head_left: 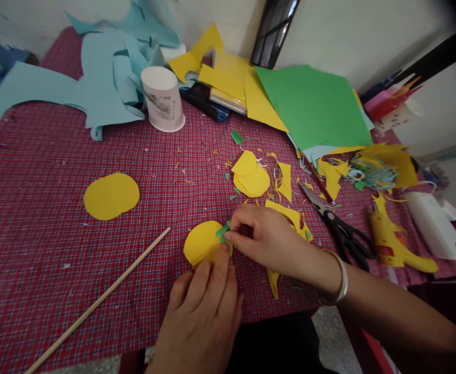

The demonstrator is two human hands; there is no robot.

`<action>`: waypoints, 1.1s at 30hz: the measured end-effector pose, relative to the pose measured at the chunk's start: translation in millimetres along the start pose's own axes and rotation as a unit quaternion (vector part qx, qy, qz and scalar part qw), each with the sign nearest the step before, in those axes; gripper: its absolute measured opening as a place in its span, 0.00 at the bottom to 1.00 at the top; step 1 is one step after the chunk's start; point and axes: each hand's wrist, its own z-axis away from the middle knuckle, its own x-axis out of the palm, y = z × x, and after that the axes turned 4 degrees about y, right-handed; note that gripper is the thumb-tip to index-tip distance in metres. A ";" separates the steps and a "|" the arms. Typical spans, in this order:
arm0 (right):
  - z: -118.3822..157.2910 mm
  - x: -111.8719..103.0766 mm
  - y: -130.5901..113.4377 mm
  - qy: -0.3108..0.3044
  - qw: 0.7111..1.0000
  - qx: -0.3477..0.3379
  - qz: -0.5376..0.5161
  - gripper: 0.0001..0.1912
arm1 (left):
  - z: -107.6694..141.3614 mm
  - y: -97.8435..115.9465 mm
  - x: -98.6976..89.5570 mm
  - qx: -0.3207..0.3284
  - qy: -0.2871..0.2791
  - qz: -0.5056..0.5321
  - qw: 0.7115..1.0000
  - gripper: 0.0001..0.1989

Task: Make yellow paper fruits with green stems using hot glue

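My left hand lies with outstretched fingers on a rounded yellow paper cutout, pressing it to the cloth. At the cutout's right edge, my right hand pinches a small green paper piece between thumb and forefinger. Part of the cutout is hidden under my left fingers. Another rounded yellow cutout lies apart on the left. Beyond my right hand, smaller yellow cutouts overlap in a little pile. A thin wooden stick slants across the cloth to the left of my hands.
Black-handled scissors and a yellow glue gun lie at right among paper scraps. A paper cup stands at the back, near blue paper. Green sheets lie by the wall, where a phone leans.
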 end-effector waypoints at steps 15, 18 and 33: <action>-2.2 0.7 -1.2 0.001 1.000 -0.004 0.012 0.09 | -2.8 0.7 -1.1 -0.006 -0.012 0.004 1.000 0.16; -1.9 0.8 -1.4 0.002 1.000 -0.004 0.007 0.09 | -2.9 1.2 -0.9 -0.009 -0.017 0.003 1.000 0.17; 0.2 -1.7 4.2 0.026 0.999 -0.018 0.012 0.08 | -4.5 -0.2 -1.4 0.002 -0.017 -0.001 1.000 0.16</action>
